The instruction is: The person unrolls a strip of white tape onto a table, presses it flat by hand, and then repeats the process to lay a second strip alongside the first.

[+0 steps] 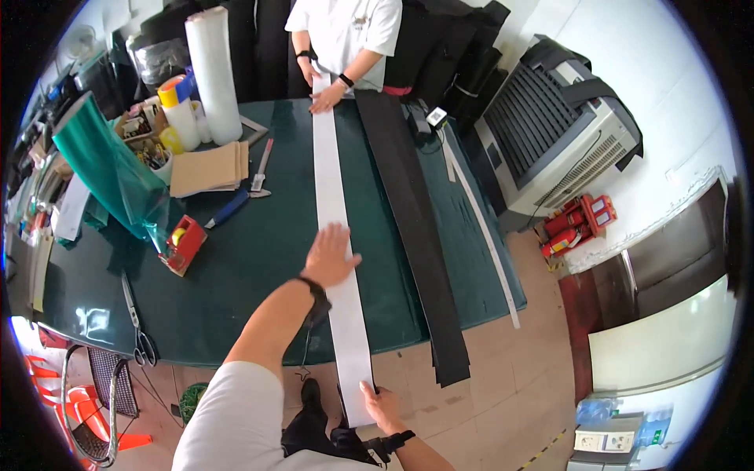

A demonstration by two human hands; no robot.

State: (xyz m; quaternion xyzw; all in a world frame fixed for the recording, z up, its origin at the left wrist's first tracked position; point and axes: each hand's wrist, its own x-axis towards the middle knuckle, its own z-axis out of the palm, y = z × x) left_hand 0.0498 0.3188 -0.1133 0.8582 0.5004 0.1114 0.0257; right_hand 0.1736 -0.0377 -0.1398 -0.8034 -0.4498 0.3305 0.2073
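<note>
Past the near edge of the smooth, dark green bench (196,314), the near end of the long, flat white strip (349,318) overhangs. The right hand (381,404) grasps this end at its right edge, thumb on the upper face. Farther along the strip, the left hand (330,257) lies palm down with fingers extended, pressing flat and gripping nothing. The strip runs lengthwise from near to far across the bench.

To its right lie long, flat black strips (416,235), their near ends also overhanging. Near the left edge are black-handled metal scissors (135,320). Farther back are a red tape dispenser (184,250), a blue-handled tool (228,209) and a stack of brown rectangular sheets (206,170). At the far edge, a co-worker's two hands (326,99) rest on the white strip's far end.
</note>
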